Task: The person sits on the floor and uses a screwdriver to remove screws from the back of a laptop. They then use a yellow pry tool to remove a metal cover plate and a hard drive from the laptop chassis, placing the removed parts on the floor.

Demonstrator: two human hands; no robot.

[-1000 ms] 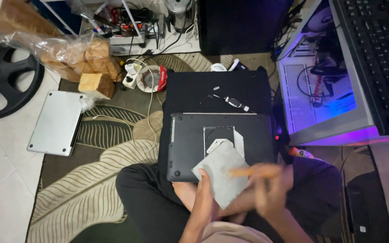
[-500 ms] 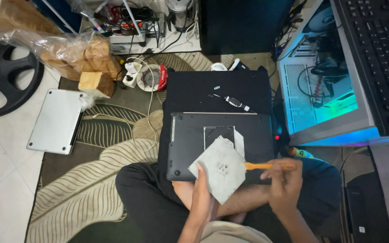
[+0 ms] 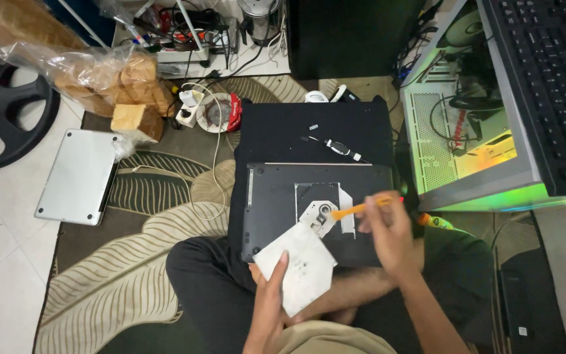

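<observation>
White, smudged square panel [image 3: 295, 265] sits low centre of the frame, pinched in the left hand [image 3: 268, 307], thumb lying on its face, fingers hidden behind it. Right hand [image 3: 388, 231], just right of centre, grips an orange-handled tool [image 3: 360, 208] between thumb and fingers; the tool's tip touches the open bay [image 3: 322, 208] in the underside of a dark laptop [image 3: 276, 196]. Laptop lies upside down across the person's crossed legs, its far edge against a black mat [image 3: 283, 134]. On the mat, near its middle, a small screwdriver [image 3: 339, 147] lies loose with tiny parts beside it. Patterned rug [image 3: 126, 262] under everything. Left of the frame: a silver laptop [image 3: 76, 176], shut, partly on the rug and partly on the floor tile. Upper left: a black wheel [image 3: 1, 121], and wooden blocks in a clear bag [image 3: 103, 82]. Upper centre: a white power strip [image 3: 191, 105] with tangled cables. Right side: an open computer case [image 3: 466, 151] glowing green and yellow, with a black keyboard [image 3: 548, 85] resting on top of it.
</observation>
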